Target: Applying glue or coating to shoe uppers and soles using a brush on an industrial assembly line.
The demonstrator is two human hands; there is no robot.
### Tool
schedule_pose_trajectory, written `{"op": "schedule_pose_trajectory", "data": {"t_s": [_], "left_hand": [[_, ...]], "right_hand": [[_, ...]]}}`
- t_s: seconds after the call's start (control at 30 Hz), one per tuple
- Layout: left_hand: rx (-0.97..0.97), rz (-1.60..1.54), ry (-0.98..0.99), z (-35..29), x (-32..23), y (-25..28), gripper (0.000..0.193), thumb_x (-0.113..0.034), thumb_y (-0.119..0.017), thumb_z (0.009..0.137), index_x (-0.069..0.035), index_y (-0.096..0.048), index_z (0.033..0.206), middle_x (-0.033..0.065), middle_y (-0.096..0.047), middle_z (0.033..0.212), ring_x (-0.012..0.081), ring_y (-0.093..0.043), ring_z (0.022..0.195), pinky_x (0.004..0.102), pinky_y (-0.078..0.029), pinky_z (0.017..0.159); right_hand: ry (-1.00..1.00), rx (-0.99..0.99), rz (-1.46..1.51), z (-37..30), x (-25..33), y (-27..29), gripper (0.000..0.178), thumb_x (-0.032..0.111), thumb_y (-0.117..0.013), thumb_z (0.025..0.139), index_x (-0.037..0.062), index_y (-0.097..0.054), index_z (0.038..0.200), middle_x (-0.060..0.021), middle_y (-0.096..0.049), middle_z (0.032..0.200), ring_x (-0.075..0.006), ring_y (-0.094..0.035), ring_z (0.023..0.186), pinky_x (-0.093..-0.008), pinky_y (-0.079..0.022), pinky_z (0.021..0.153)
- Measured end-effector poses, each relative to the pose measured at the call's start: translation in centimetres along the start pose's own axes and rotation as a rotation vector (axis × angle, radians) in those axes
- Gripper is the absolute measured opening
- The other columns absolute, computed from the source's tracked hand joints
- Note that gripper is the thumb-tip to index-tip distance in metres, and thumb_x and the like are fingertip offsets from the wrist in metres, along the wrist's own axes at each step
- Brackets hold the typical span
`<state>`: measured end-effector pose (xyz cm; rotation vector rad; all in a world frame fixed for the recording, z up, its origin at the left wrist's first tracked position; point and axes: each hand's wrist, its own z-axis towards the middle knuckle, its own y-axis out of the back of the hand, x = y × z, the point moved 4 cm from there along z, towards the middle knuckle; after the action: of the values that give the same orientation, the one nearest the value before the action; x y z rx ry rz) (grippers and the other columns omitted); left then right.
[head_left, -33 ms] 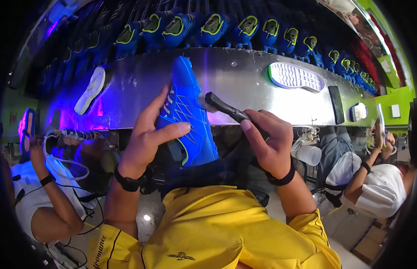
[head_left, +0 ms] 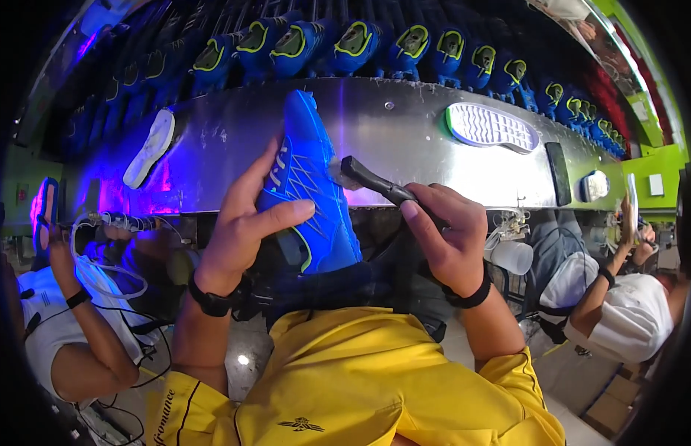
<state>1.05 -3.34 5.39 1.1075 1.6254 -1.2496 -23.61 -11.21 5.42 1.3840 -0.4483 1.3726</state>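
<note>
A blue shoe upper (head_left: 334, 241) with white lacing and a yellow-green collar trim lies tilted on its side, toe pointing away over the metal bench. My left hand (head_left: 241, 230) is closed around it, thumb across the side and fingers behind. In my right hand (head_left: 453, 241) is a black-handled brush (head_left: 379, 182), gripped between thumb and fingers. Its pale bristles meet the shoe's right edge, near where the sole would join. The heel end hangs over the bench's near edge, above my lap.
The metal bench (head_left: 412, 134) carries a white sole (head_left: 150, 149) at left, a white-and-green sole (head_left: 492, 128) at right, a black bar (head_left: 558, 173) and a small white pad (head_left: 595, 186). Blue shoes (head_left: 355, 44) line the rack behind. People (head_left: 628, 312) work on both sides.
The brush head has slid very slightly toward me along the shoe's edge. The shoe has shifted a tiny bit away from me; both holds are the same.
</note>
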Motion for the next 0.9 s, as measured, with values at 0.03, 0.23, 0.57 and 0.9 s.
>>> {"op": "schedule_pose_trajectory", "data": {"t_s": [0.03,0.23,0.57,0.9], "left_hand": [[-0.007,-0.003,-0.004,0.1,-0.1,0.0,0.089,-0.009,-0.077,0.090,0.001,-0.031,0.165,0.0093,-0.062,0.140,0.0160,-0.063,0.123,0.0328,-0.049,0.108],[-0.056,-0.006,-0.013,0.6,-0.3,0.6,0.087,-0.008,-0.075,0.090,0.000,-0.033,0.165,0.0102,-0.064,0.138,0.0175,-0.064,0.121,0.0332,-0.050,0.107],[-0.156,-0.032,0.003,1.4,-0.9,0.9,0.083,-0.008,-0.073,0.091,0.000,-0.034,0.165,0.0114,-0.066,0.136,0.0181,-0.067,0.119,0.0346,-0.052,0.106],[-0.243,-0.129,0.161,2.3,0.6,0.2,0.046,-0.029,-0.068,0.101,-0.004,-0.062,0.139,0.0045,-0.074,0.113,0.0115,-0.074,0.095,0.0265,-0.060,0.073]], "right_hand": [[-0.004,0.004,0.002,-0.1,-0.2,0.0,0.020,0.012,-0.076,0.094,-0.0038,-0.076,0.106,-0.0141,-0.065,0.075,-0.0213,-0.059,0.060,-0.0320,-0.044,0.058],[-0.090,0.118,0.090,-0.6,-0.4,0.9,0.020,0.010,-0.076,0.092,-0.0045,-0.077,0.105,-0.0170,-0.069,0.079,-0.0266,-0.066,0.066,-0.0335,-0.049,0.064],[-0.043,0.178,0.072,-1.2,-0.5,2.5,0.021,0.011,-0.076,0.091,-0.0046,-0.077,0.106,-0.0154,-0.067,0.076,-0.0259,-0.065,0.064,-0.0329,-0.048,0.063],[0.088,0.105,-0.091,1.0,2.0,4.9,0.020,0.007,-0.076,0.089,-0.0036,-0.076,0.105,-0.0119,-0.064,0.073,-0.0199,-0.059,0.056,-0.0306,-0.043,0.054]]}}
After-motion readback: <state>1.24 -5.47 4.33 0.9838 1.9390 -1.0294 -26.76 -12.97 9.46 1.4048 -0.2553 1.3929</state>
